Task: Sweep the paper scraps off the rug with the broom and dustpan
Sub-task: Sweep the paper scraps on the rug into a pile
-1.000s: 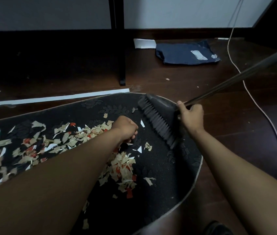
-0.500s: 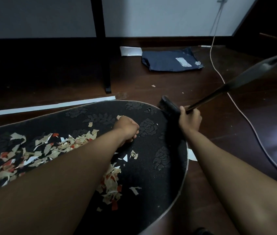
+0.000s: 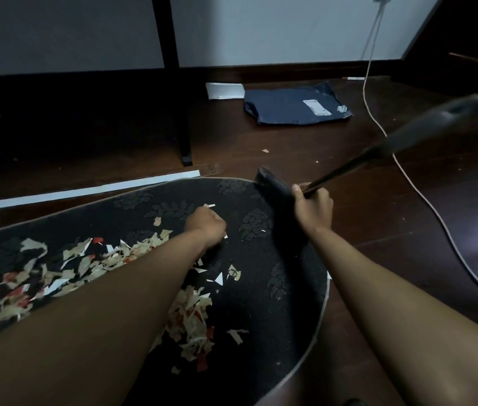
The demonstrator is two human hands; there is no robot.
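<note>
Swung rightward, broom point(image 3: 276, 187) gripped by right hand point(image 3: 314, 206).

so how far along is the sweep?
Early. Done: nothing collected; no dustpan in view. In hand: right hand grips the broom at the rug's far edge; left hand rests fisted on the rug, whether it holds anything is unclear. Left: most scraps lie scattered across the rug.

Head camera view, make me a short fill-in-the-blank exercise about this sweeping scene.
1. The right hand grips the ____ by its handle.
2. The paper scraps lie on a black ____.
3. A dark blue ____ lies on the wooden floor near the wall.

Missing words: broom; rug; package.
</note>
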